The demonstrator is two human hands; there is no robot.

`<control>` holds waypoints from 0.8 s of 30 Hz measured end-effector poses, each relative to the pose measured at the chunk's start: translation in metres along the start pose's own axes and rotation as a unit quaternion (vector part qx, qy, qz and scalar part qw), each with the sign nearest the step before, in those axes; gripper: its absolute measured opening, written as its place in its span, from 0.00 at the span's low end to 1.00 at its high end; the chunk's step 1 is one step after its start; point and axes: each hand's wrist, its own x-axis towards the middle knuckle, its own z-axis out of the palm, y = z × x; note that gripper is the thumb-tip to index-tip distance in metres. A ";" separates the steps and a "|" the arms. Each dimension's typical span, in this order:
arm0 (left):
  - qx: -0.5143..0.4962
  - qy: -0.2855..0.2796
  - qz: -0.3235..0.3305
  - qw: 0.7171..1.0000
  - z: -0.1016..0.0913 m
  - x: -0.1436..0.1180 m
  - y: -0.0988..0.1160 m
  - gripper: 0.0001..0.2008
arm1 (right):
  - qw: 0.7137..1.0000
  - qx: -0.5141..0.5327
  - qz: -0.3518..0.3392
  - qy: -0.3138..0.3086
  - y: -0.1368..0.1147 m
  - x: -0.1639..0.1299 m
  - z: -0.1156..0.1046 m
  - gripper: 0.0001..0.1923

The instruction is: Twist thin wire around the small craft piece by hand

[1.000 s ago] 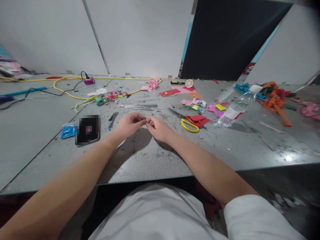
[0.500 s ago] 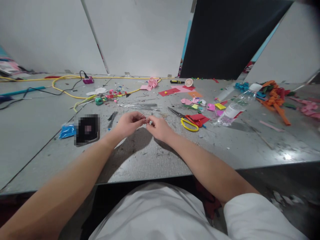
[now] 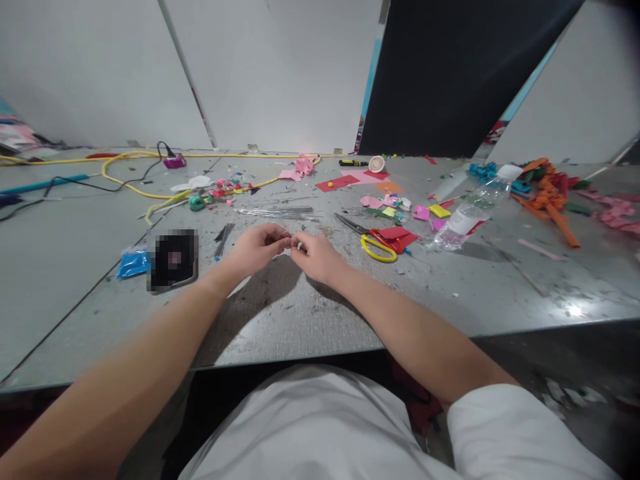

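Observation:
My left hand [image 3: 257,249] and my right hand [image 3: 315,257] meet fingertip to fingertip over the middle of the grey table [image 3: 300,313]. Between the fingertips they pinch a tiny pale piece [image 3: 295,244], too small to make out. Both wrists rest on the tabletop. Just beyond the hands lies a bundle of thin metal wires [image 3: 280,213]. Yellow-handled scissors [image 3: 373,243] lie to the right of my right hand, beside a red paper piece [image 3: 397,237].
A dark blurred device [image 3: 173,259] and a blue packet [image 3: 133,263] lie at the left. Coloured paper scraps [image 3: 395,203], a lying plastic bottle [image 3: 467,217], orange strips [image 3: 550,197], a yellow cable [image 3: 130,177] and clay bits [image 3: 220,193] crowd the far half.

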 end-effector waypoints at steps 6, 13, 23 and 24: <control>-0.014 -0.013 -0.005 1.000 0.000 -0.001 0.005 0.17 | 1.000 0.011 0.015 -0.003 -0.001 0.000 0.000 0.04; -0.009 -0.013 -0.005 1.000 -0.001 0.000 0.005 0.15 | 1.000 -0.001 0.021 -0.012 -0.007 -0.002 -0.002 0.02; -0.003 -0.024 -0.002 1.000 -0.002 0.000 0.002 0.14 | 1.000 0.002 0.011 -0.008 -0.002 -0.001 0.000 0.03; 0.001 -0.028 0.000 1.000 -0.002 0.000 0.002 0.14 | 1.000 0.001 0.011 -0.010 -0.002 0.000 0.000 0.03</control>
